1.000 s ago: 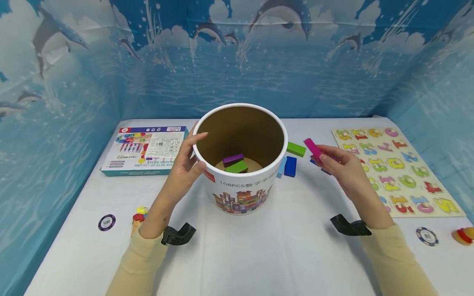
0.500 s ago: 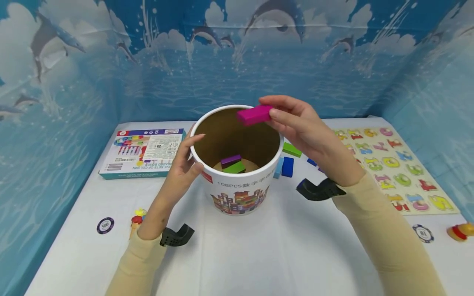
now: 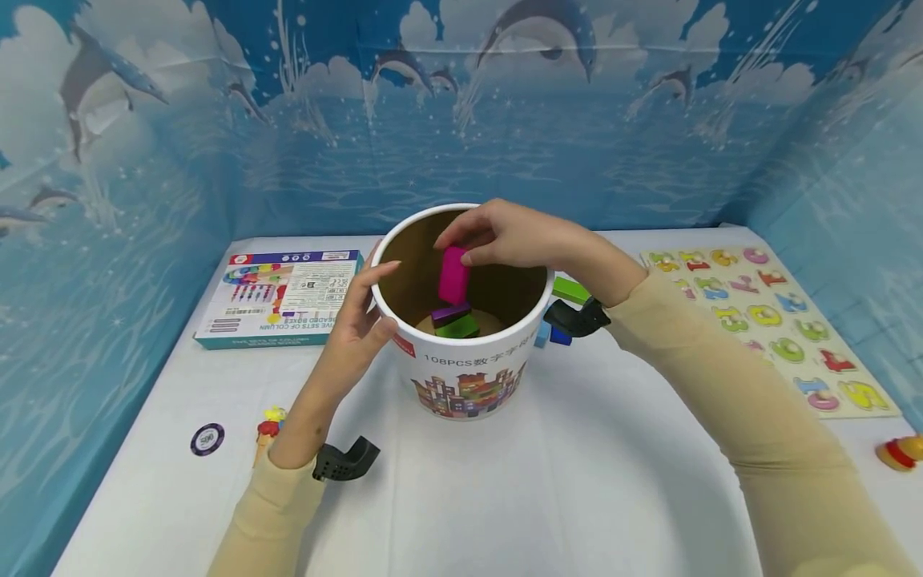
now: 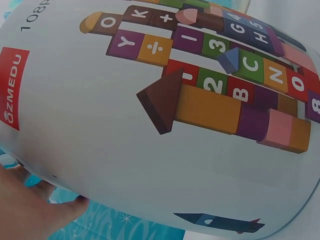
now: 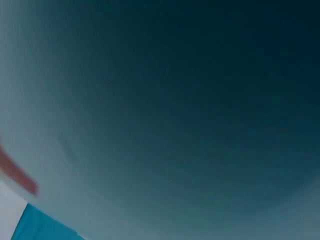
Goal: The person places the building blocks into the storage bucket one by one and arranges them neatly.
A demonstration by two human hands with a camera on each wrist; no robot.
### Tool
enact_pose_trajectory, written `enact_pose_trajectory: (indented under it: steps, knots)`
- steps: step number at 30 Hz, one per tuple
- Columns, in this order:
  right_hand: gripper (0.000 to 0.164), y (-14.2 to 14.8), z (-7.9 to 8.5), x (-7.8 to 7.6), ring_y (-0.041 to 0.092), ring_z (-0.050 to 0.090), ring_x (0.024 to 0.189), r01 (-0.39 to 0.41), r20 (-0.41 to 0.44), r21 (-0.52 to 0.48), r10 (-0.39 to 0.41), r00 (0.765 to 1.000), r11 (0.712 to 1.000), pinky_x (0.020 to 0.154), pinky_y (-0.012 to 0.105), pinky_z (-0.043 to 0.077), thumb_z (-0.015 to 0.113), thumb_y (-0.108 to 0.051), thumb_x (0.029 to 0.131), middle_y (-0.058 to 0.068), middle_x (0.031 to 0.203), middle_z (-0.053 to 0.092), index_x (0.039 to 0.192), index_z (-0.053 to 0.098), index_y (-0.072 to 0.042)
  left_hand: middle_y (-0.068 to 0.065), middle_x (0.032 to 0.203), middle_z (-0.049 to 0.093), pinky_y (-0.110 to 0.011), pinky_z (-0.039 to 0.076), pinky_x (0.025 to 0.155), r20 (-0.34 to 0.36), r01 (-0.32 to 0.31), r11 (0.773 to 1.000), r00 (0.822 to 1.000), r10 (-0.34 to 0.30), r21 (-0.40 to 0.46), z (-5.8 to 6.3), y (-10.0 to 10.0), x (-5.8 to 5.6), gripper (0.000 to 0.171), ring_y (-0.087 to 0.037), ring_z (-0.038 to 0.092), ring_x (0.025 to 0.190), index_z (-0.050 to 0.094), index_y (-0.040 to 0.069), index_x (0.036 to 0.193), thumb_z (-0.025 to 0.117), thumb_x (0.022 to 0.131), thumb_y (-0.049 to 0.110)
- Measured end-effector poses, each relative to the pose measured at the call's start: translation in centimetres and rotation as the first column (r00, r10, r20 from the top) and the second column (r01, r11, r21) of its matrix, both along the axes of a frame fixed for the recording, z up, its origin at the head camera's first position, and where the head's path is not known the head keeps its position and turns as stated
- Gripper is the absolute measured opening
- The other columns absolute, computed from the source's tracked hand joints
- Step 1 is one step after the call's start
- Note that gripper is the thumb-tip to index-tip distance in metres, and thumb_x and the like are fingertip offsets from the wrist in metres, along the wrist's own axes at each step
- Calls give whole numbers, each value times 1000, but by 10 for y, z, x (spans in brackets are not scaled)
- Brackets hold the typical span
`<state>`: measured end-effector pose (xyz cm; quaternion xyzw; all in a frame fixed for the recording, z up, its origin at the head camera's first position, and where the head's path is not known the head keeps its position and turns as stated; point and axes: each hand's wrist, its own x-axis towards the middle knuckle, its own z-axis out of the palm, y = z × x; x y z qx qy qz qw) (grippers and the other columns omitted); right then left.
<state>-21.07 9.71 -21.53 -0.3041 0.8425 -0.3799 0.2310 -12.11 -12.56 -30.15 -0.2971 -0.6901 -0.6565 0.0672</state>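
- Right hand (image 3: 497, 232) pinches a pink block (image 3: 453, 275) inside the bucket (image 3: 472, 353), near a purple block (image 3: 450, 314) and green block (image 3: 458, 327).
- Left hand (image 3: 353, 332), thumb and fingers apart, grips the bucket's rim.
- Flat box (image 3: 277, 300) lies toward the table's (image 3: 461, 497) back-left corner.

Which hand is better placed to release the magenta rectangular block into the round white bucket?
Probably the right hand: it pinches the magenta block at the open mouth of the bucket. The left hand holds the bucket's left side, so seems better for steadying.
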Motion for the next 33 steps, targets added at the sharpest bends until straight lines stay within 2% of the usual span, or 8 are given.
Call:
enact_pose_trajectory:
  steps: [8,12,14,17,22,26,29,33]
  knots:
    - [29,-7,-7,0,17,55,103,-72,-117,122,87,989,990,84,32,47,53,-1,87,10,113,59,116,58,-4,1,148,8,-57,14,102,-4,2,1000,1000,-2,3,-17,-4,-12,63,-16,6,135,33,15,134,56,83,44]
    - [25,1,-11,7,14,61,90,60,-224,-110,-84,971,992,77,29,50,53,-6,88,9,103,64,112,60,-4,2,148,10,-57,13,103,-3,15,1000,1000,-15,12,-23,-4,-16,63,-16,7,134,33,18,134,56,83,45]
    - [24,13,-11,15,15,62,87,135,-230,-310,-212,950,941,75,29,51,53,-10,89,11,99,64,110,60,-2,1,147,11,-57,13,102,-5,16,1000,1000,-16,12,-24,-4,-16,63,-16,9,134,33,17,134,56,82,46]
    - [24,47,-16,27,19,62,88,216,-162,-565,-364,917,796,76,28,50,54,-12,88,13,99,63,108,61,1,1,148,11,-57,15,102,-11,17,1000,1000,-17,5,-23,-3,-16,64,-16,8,134,32,16,135,55,83,46]
    - [31,129,-60,36,18,58,95,496,129,-640,-555,822,587,79,19,47,59,-16,85,10,103,60,112,57,0,3,148,9,-58,16,101,-20,11,1000,1000,-12,-8,-20,-4,-17,65,-16,7,135,32,15,135,55,83,47]
    - [44,181,-123,40,11,54,102,749,341,-481,-689,639,456,79,14,45,61,-29,82,3,112,57,120,53,-7,3,148,10,-57,14,102,-17,22,1000,1000,-22,1,-19,-3,-17,64,-16,6,135,32,16,135,56,83,45]
    - [48,205,-160,42,8,47,111,836,294,-338,-795,530,433,86,14,41,58,-37,83,-1,123,51,126,49,-17,1,148,11,-57,17,101,-18,29,1000,999,-28,6,-19,-3,-17,64,-16,8,134,32,16,135,55,83,45]
    - [51,212,-181,42,14,30,127,855,155,-190,-845,511,483,103,30,28,54,-39,86,1,139,36,133,41,-24,1,148,9,-57,17,101,-17,22,1000,1000,-22,20,-19,-4,-16,65,-17,8,134,32,15,135,56,82,45]
